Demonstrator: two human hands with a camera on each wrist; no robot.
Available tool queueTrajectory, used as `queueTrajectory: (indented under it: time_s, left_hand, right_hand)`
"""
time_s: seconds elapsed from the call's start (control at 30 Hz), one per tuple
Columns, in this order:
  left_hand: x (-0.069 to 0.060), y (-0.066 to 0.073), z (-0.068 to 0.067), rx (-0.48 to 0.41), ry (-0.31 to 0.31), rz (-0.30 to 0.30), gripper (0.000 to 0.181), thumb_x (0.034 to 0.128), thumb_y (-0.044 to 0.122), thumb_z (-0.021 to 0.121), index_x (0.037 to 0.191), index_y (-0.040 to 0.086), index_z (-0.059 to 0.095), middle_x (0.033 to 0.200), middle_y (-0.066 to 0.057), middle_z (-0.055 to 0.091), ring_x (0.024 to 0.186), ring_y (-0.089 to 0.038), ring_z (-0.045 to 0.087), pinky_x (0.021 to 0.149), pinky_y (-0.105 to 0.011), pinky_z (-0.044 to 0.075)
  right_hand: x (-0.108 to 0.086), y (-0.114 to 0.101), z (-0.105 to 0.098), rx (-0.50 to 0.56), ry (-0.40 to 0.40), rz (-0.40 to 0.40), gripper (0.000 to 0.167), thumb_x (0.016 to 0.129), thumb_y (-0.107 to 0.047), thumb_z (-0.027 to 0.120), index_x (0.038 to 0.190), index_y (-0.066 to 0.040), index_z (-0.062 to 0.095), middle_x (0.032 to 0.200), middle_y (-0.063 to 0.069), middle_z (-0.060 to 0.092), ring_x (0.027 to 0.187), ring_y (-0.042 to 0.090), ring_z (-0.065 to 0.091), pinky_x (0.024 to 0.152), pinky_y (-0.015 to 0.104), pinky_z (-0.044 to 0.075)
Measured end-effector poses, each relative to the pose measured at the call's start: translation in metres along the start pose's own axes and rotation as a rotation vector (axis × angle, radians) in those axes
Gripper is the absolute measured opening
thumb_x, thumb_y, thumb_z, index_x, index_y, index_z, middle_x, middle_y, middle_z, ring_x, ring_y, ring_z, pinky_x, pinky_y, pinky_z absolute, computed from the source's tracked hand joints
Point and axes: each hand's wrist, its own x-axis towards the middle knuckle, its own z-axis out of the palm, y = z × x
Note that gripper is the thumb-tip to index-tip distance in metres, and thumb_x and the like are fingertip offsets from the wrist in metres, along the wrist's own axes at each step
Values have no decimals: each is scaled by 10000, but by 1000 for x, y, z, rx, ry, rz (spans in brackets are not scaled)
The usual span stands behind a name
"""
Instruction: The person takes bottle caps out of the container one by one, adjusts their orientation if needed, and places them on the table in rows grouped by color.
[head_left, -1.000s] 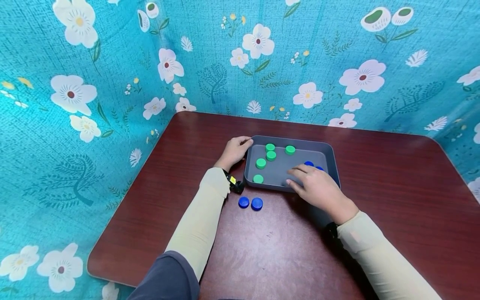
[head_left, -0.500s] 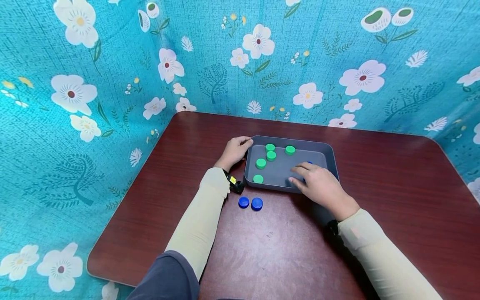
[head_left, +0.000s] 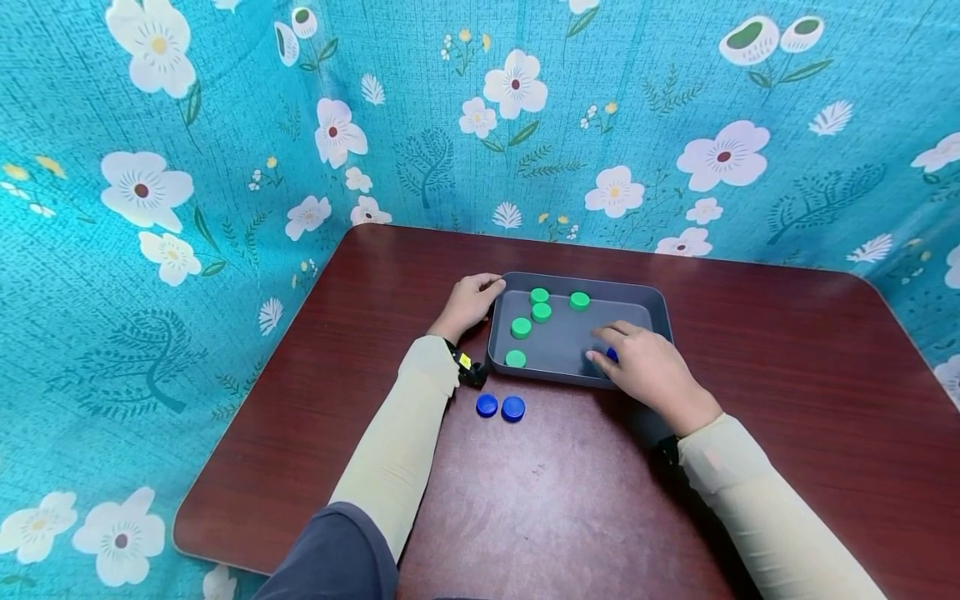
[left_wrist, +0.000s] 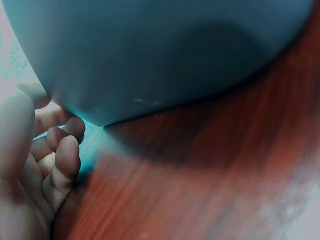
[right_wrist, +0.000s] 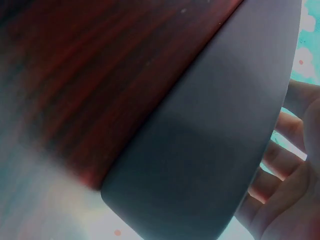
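In the head view, a dark grey rectangular tray (head_left: 570, 333) lies on the table. My left hand (head_left: 467, 305) holds its left rim near the far corner; the left wrist view has the thumb at the rim and the other fingers curled outside the wall. My right hand (head_left: 647, 367) reaches over the near right part of the tray, thumb and forefinger apart. A blue bottle cap (head_left: 612, 354) shows between them; whether the fingers touch it is unclear, and the hand hides that corner. Several green bottle caps, one a far cap (head_left: 579, 301), sit in the tray's left and middle.
Two blue bottle caps, a left one (head_left: 487, 405) and a right one (head_left: 513, 408), lie on the dark red wooden table (head_left: 517, 508) before the tray. A blue floral curtain (head_left: 420, 117) hangs behind the table and along its left side.
My right hand has shifted slightly to the right over the tray, covering blue caps that showed beyond its fingers earlier. My left hand, the green caps and the two table caps stay put.
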Motion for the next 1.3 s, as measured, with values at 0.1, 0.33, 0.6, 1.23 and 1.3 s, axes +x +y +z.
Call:
queueTrajectory:
  time_s: [0.1,0.33,0.6,1.23,1.3]
  left_hand:
    - [0,0,0,2,2,10,404,989,439,544,1299,199,645,1152,-3,652,692,-184,629,613,-332,543]
    - [1,-1,0,9,5,12,406,989,442,544,1299,201,645,1149,0,653,683,-191,628,610,-332,542]
    - [0,-3,0,-20,-6,1,401,987,447,547,1301,217,643,1169,11,651,714,-186,636,619,-334,540]
    - [0,-1,0,-22,1,12,394,987,428,554,1290,196,650,1148,-4,654,688,-194,634,616,-337,542]
    - [0,-1,0,-20,1,11,393,986,428,555,1291,199,650,1150,-3,653,683,-196,633,614,-335,541]
  right_hand:
    - [-1,1,-1,-1,-9,13,388,886,-277,739,1176,-25,686,1096,160,659,949,318,656,812,508,527]
    - [-1,2,-1,-13,-36,38,408,881,-280,742,1197,-28,679,1109,166,648,949,326,653,805,510,528]
    - [0,5,-1,-39,-95,82,441,863,-243,758,1233,-24,665,1128,187,639,993,336,631,830,517,517]
    - [0,8,-5,-42,-200,147,462,874,-229,741,1256,6,632,1161,244,613,1001,392,620,838,580,496]
    - [0,8,-5,-42,-201,150,460,874,-231,742,1252,8,635,1154,242,615,992,388,621,833,578,499]
